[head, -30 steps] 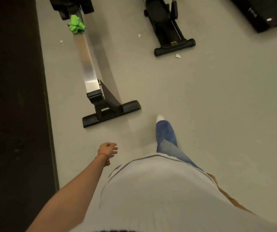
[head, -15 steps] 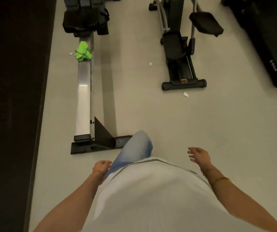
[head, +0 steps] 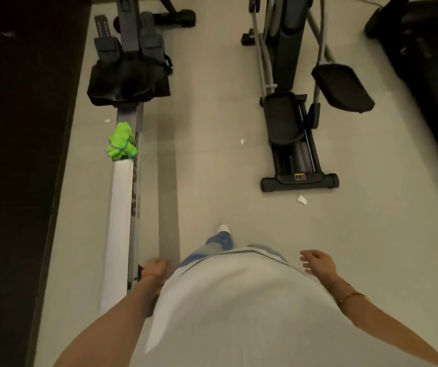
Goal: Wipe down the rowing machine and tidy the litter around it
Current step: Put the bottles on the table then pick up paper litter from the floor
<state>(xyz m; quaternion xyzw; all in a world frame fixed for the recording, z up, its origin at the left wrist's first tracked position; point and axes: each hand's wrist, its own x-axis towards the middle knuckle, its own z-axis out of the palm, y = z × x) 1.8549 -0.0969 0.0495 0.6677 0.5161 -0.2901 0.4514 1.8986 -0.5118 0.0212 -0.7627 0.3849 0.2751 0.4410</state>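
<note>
The rowing machine's silver rail (head: 121, 207) runs up the left side of the floor to its black seat (head: 128, 83). A crumpled green cloth (head: 120, 141) lies on the rail just below the seat. Small white paper scraps lie on the floor: one left of the rail (head: 106, 120), one in the middle (head: 242, 141), one by the elliptical's base (head: 302, 199). My left hand (head: 155, 267) hangs loosely curled beside the rail's near end and holds nothing. My right hand (head: 317, 260) is out to the right with relaxed fingers, empty.
An elliptical trainer (head: 292, 123) stands right of the rower, and a treadmill (head: 432, 88) fills the far right. A dark mat (head: 19, 154) borders the left. Pale floor lies between the machines; my leg and white shoe (head: 224, 229) step forward there.
I have walked forward alongside the rower, so the seat and cloth are nearer. The rail's rear foot has dropped out of view. Both hands swing at my sides.
</note>
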